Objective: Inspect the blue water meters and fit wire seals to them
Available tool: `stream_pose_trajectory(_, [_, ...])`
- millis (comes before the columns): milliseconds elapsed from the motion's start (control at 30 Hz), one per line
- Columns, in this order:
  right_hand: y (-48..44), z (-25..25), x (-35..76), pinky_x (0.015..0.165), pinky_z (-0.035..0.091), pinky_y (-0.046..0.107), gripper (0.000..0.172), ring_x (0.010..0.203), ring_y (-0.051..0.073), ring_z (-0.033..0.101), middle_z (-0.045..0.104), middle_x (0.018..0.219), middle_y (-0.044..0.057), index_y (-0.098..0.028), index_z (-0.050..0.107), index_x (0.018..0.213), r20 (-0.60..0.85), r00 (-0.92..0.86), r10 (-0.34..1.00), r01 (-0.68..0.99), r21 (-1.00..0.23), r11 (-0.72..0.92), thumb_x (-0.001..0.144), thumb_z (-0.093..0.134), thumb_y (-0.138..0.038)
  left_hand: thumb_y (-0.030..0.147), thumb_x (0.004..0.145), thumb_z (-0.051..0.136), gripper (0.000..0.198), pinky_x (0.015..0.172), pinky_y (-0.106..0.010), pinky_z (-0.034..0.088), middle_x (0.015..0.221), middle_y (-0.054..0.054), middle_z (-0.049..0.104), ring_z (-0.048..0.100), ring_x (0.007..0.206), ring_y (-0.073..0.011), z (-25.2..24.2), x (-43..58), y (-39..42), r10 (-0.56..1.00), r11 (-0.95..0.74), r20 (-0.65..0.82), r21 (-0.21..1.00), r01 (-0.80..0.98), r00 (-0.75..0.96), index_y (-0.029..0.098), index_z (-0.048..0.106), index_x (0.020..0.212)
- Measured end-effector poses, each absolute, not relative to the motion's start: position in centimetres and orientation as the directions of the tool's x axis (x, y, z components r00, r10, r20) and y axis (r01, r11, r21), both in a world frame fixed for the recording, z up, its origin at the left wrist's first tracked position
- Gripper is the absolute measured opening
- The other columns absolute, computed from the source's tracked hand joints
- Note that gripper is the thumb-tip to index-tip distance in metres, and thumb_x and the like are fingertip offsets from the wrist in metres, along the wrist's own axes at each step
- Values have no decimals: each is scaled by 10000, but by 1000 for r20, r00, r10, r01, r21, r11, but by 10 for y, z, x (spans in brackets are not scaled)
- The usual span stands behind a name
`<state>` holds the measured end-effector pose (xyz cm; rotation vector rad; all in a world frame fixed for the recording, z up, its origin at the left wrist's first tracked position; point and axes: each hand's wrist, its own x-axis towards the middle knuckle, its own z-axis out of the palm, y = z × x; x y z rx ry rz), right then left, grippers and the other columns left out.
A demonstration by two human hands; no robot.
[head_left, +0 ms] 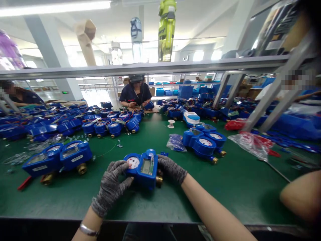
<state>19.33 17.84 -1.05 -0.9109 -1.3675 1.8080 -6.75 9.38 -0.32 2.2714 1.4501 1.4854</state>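
Grasping beside the round dial [133,162], the gloved left hand [112,184] sits at eight o'clock from a blue meter [142,169], on or just above the desk [185,209], long axis roughly nine to three. Its brass fitting [159,181] points to four o'clock; the gloved right hand [172,169], equally near, grips the meter's three o'clock side.

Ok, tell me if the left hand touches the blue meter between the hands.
Touching. The head view shows the left hand holding one end of the blue meter, no gap between them.
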Motion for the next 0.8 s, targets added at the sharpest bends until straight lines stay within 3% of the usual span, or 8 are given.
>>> stream_pose_trajectory(133, [189,-1,171,590,525,264,375,588,136,614,672,717,35,-129,700,947,-176,-663,728,-36,-963,-265,717,758,-419,392,595,880,849,1000,-497,503,1348,-140,552,546,1234,-349,14,-82,81,845,-520,502,693,499,185,282,535,1363])
stream_pose_trajectory(200, [193,-2,159,674,548,314,361,710,192,668,705,793,70,-137,709,919,-165,-664,729,6,-976,-216,715,748,-432,411,592,877,788,971,-472,524,1303,-148,568,581,1184,-340,13,-84,77,878,-478,422,776,412,224,254,581,1306])
stream_pose_trajectory(267, [195,-8,156,700,549,342,362,763,220,679,717,834,88,-142,708,919,-125,-622,773,32,-990,-134,727,721,-450,407,619,856,671,961,-470,526,1272,-146,565,594,1152,-329,5,-83,75,895,-441,423,787,431,142,237,621,1224])
stream_pose_trajectory(333, [199,-14,167,681,548,351,385,758,225,677,721,851,86,-151,698,976,-71,-516,854,73,-997,-38,749,685,-461,408,632,837,637,976,-484,513,1297,-141,533,583,1161,-326,-6,-82,73,889,-382,458,765,518,-21,234,619,1204])
stream_pose_trajectory(433, [203,-17,211,703,550,369,415,826,241,675,720,917,86,-174,667,1070,43,-274,961,172,-981,93,769,643,-459,462,665,788,613,996,-491,494,1293,-116,526,587,1133,-309,-17,-87,74,825,-166,481,710,684,-298,229,607,1203])
stream_pose_trajectory(533, [205,-6,279,822,533,406,389,951,266,651,708,1019,107,-177,661,1072,325,115,939,389,-884,259,783,619,-433,565,693,724,639,996,-495,483,1312,-123,506,571,1134,-328,-14,-99,82,713,114,502,606,788,-489,215,602,1214])
stream_pose_trajectory(633, [205,14,348,950,473,455,391,1071,290,607,677,1126,136,-159,639,1120,522,412,747,621,-761,189,830,550,-405,680,744,603,728,1003,-576,447,1384,-164,450,493,1242,-403,-8,-111,95,685,328,434,533,780,-585,226,548,1311])
stream_pose_trajectory(800, [223,34,415,1001,430,445,339,1131,287,584,680,1127,134,-174,652,1107,456,501,736,653,-757,24,844,541,-357,762,741,523,853,988,-648,422,1436,-226,402,383,1335,-477,-6,-118,101,691,421,370,492,762,-621,207,490,1387])
